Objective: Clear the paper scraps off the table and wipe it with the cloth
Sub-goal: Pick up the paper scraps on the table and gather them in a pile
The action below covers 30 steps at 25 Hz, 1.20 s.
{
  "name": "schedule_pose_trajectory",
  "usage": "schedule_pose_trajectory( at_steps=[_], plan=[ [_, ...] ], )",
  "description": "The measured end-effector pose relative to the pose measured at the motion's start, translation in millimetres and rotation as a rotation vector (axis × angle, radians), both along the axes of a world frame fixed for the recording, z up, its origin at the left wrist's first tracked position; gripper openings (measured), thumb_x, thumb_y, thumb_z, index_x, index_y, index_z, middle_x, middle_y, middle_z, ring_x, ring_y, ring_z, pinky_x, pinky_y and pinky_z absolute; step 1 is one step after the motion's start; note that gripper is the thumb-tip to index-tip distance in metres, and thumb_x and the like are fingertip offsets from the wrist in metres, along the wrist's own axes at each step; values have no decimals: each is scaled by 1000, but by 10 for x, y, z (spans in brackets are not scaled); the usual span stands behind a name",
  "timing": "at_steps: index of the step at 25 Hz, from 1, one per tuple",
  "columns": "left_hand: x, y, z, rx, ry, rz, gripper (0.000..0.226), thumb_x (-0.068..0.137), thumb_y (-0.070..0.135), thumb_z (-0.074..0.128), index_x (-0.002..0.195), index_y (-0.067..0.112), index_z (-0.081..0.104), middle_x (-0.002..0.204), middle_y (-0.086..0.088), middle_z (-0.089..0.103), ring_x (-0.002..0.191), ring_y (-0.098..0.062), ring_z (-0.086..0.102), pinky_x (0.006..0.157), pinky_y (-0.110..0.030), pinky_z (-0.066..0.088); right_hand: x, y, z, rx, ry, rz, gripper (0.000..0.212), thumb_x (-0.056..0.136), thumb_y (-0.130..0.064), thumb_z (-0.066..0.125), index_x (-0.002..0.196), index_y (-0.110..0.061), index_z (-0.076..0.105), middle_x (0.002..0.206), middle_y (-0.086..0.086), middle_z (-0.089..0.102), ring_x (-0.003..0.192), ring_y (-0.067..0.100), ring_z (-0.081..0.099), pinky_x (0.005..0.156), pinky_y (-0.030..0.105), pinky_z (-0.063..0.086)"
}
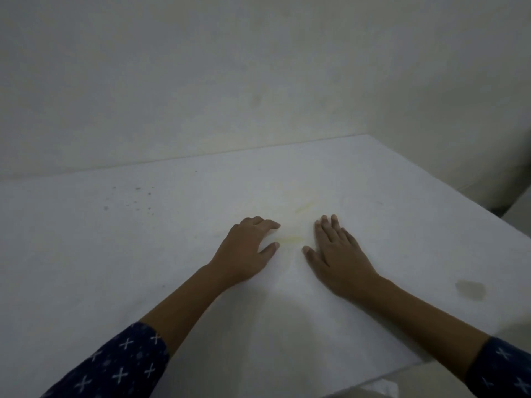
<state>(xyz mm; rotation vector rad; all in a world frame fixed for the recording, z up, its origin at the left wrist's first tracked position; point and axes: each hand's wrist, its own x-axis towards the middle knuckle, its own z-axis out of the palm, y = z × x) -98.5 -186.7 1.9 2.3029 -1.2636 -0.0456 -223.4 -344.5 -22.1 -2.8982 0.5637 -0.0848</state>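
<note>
With your left hand [244,248] and right hand [336,254] resting on the desk [115,268], each grip loose and empty, and no cloth or paper scraps in view, fetch the cloth and wipe firmly across the yellow smears [290,239] between them.

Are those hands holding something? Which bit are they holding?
No, nothing is held. The left hand and the right hand both rest palm down on the white table, with nothing in their fingers.
</note>
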Motion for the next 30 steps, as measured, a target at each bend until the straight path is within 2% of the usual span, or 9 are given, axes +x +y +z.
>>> schedule_pose_trajectory(
  at_steps=[4,7,9,13,17,23,25,27,30],
  plan=[
    [99,-155,44,72,59,-5,25,82,19,63,107,14,65,100,-3,60,94,-16,56,81,-24,44,-10,1,-43,0,-24,13,76,87,-50,5,149,-7,-2,159,11,-5,147,21,-11,117,31,-2],
    [109,-183,73,77,84,20,16,79,9,64,94,11,70,88,-1,60,76,-10,56,67,-11,42,-10,-14,-65,-3,-44,16,78,86,-52,-1,149,-7,-1,159,12,-3,147,21,-9,116,30,-3],
    [99,-208,96,71,84,25,19,78,3,59,90,10,71,82,1,63,70,-6,55,61,-4,40,-7,-15,-74,-11,-46,22,86,78,-55,-9,149,-7,-2,159,12,-3,147,21,-9,117,31,-2],
    [84,-263,139,88,103,31,24,79,1,50,87,8,72,80,1,65,63,-2,52,55,-3,40,3,-15,-72,-6,-45,27,90,73,-55,-11,149,-7,-1,159,12,-3,147,22,-8,118,32,-2],
    [90,-306,173,147,88,7,22,81,2,47,84,8,68,84,-2,62,68,-9,50,61,-17,38,1,-11,-71,-7,-48,26,90,73,-55,-11,149,-7,-2,159,12,-4,147,22,-9,117,32,-2],
    [145,-362,199,248,135,-45,14,82,6,49,82,11,62,92,-6,62,78,-17,55,65,-22,40,1,-7,-66,-7,-51,24,90,73,-55,-12,149,-7,-2,159,12,-5,147,22,-9,116,31,-5],
    [125,-398,223,181,117,-82,15,84,7,52,90,14,63,93,-5,60,79,-16,56,67,-22,40,0,-10,-66,-4,-45,22,84,79,-55,-8,149,-8,-3,159,12,-5,147,22,-10,115,31,-6],
    [80,-461,235,125,77,-159,25,86,9,52,103,20,66,97,-1,59,86,-13,56,72,-20,41,3,-10,-63,-1,-43,21,82,82,-54,-6,149,-8,-2,159,12,-5,147,22,-10,115,31,-6],
    [1,-542,200,184,-49,-245,30,90,11,49,111,21,67,106,0,62,97,-14,55,83,-28,47,0,-7,-61,-6,-52,27,90,73,-55,-12,149,-8,-1,159,11,-4,147,22,-9,113,30,-8]
  ],
)
